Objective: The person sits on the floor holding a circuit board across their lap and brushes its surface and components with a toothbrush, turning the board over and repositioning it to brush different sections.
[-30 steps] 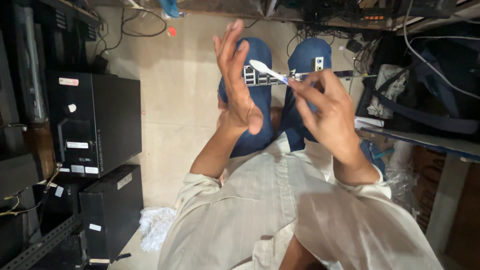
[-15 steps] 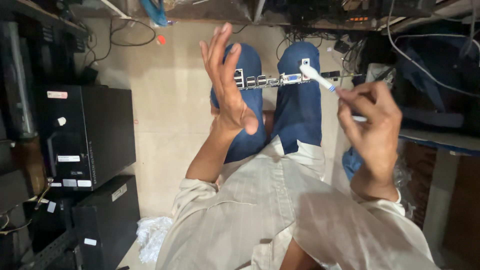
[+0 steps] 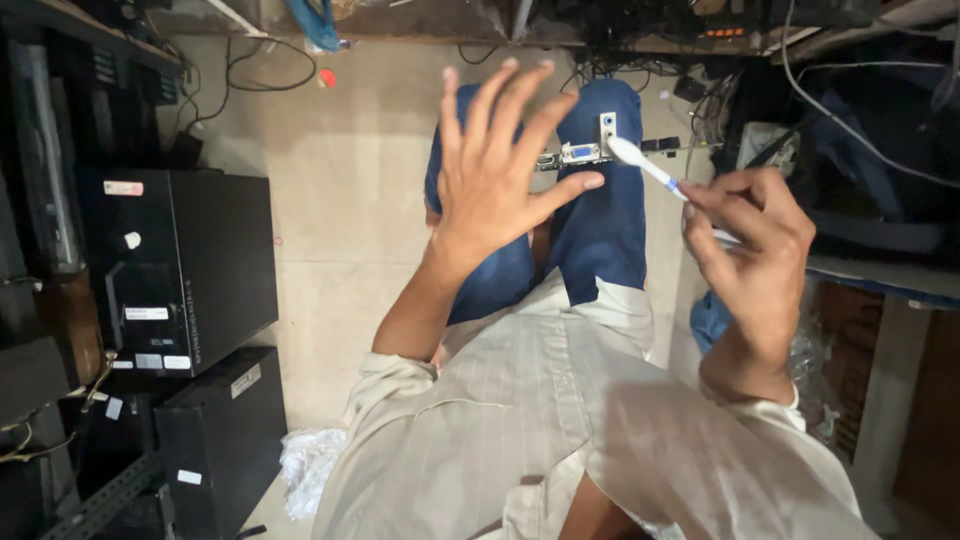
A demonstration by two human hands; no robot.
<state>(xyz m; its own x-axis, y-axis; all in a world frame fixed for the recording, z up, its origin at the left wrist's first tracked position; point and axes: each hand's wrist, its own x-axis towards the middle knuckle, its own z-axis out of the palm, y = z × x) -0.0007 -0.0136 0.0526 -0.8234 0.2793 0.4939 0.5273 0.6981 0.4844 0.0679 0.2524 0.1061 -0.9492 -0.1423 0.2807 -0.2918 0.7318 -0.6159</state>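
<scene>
A white toothbrush [image 3: 648,167] with a blue band on its neck is pinched between the thumb and fingertips of the right hand [image 3: 752,250], which is closed around the handle at the right of the head view; the brush head is pointed up and to the left, toward a narrow metal port panel [image 3: 590,152] carrying a blue connector and a small white block. The panel is seen lying across the knees, over the blue trousers [image 3: 600,240], and its left part is hidden behind the left hand [image 3: 492,180]. That hand is raised with the palm turned away from the camera and all five fingers spread wide; nothing is seen gripped in it, though whether the panel's hidden end is touched by the palm cannot be told. The brush head is seen just beside the white block of the panel, and contact cannot be made out. A pale striped shirt [image 3: 560,440] is worn, with the sleeves rolled. On the tiled floor [image 3: 340,200] to the left, two black computer towers [image 3: 190,265] are stood one in front of the other, and a crumpled white plastic bag [image 3: 305,470] is seen near the lower one. Tangled cables [image 3: 640,55] are gathered under the bench at the top.
</scene>
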